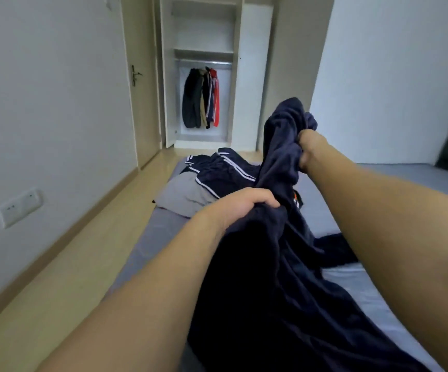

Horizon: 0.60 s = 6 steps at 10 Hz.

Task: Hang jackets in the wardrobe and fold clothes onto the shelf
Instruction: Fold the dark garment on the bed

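Head view: my left hand [247, 208] grips a bunched fold of the navy garment [265, 277]. My right hand [310, 150], farther out, clutches its upper end, raised above the bed [351, 285]. Beyond my left hand lie striped clothes [217, 170]. Far ahead, jackets [201, 99] hang in the open wardrobe [204, 49].

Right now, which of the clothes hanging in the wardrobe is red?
The red jacket, at the right end of the rail. The jackets left of it are dark or tan.
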{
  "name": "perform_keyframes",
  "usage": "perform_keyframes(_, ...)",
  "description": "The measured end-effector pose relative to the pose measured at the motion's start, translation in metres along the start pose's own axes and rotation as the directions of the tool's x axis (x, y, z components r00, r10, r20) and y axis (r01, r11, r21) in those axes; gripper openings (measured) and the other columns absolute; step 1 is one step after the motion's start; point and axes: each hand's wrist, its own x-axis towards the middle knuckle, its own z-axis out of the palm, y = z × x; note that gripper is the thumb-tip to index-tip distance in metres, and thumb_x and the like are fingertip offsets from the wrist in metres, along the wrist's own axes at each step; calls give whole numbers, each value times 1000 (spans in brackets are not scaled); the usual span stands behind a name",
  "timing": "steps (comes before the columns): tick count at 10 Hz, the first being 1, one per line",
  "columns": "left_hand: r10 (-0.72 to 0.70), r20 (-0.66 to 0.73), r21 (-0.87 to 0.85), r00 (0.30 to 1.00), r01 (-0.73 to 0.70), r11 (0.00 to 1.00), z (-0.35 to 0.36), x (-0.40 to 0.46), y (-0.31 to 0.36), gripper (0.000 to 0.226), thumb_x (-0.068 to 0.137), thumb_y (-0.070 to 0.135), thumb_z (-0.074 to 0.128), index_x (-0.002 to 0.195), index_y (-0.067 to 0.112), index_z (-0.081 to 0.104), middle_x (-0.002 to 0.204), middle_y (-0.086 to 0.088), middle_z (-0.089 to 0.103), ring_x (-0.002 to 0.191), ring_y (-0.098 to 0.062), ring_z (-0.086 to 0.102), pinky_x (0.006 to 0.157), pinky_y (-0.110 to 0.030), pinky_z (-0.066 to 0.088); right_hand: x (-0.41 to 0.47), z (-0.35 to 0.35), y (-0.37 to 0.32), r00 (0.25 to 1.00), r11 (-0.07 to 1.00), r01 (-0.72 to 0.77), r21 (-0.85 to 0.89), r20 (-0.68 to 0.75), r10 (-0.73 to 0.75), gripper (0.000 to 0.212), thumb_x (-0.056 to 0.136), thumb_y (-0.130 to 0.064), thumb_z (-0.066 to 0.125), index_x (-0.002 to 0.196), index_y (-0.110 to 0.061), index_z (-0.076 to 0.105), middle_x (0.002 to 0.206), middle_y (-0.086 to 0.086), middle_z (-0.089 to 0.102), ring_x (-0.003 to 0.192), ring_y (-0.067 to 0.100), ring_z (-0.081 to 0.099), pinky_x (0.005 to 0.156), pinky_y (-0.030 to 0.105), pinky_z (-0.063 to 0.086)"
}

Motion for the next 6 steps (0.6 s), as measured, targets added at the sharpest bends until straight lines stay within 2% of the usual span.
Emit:
perform_keyframes(1,-7,42,7,999,6,1000,111,37,-19,37,62,25,73,95,9,73,82,-10,72,68,-25,67,73,-31,56,-4,-130,-14,991,997,0,-80,-132,-10,19,102,-13,32,95,-16,49,91,0,53,77,15,55,65,23,48)
perform_keyframes(2,-151,334,278,930,56,959,239,79,-84,62,72,28,72,130,22,51,104,-4,66,83,-20,65,76,-29,47,-25,-298,15,941,908,-164,-386,-338,26,28,102,-15,31,76,-22,41,88,0,49,69,10,49,63,21,46)
perform_keyframes(3,-470,349,889,811,-128,439,285,85,-123,77,79,55,67,145,29,39,148,2,44,129,-26,47,105,-38,33,-58,-391,80,834,766,-463,-446,-513,205,26,98,-20,40,72,-19,43,88,8,55,68,20,50,72,26,48)
perform_keyframes(4,-459,-8,971,888,-102,-215,265,95,-130,97,66,80,60,146,30,38,153,-5,36,142,-34,28,113,-63,5,-74,-419,149,739,592,-670,-448,-478,474,30,91,-28,55,108,-3,56,102,16,64,90,30,59,79,33,47)
perform_keyframes(5,-630,-87,962,772,-100,-255,249,100,-134,67,87,56,61,140,19,48,141,-7,50,118,-26,52,96,-29,42,-59,-403,191,767,395,-632,-667,-465,442,74,97,-32,46,153,-7,6,154,20,24,137,37,33,112,43,31)
perform_keyframes(6,-788,164,983,593,-33,180,269,98,-153,32,91,36,63,119,19,62,120,-7,61,108,-27,61,57,-20,50,-33,-379,200,806,98,-494,-864,-412,425,67,96,-41,33,152,-7,18,157,18,18,140,41,25,116,49,22)
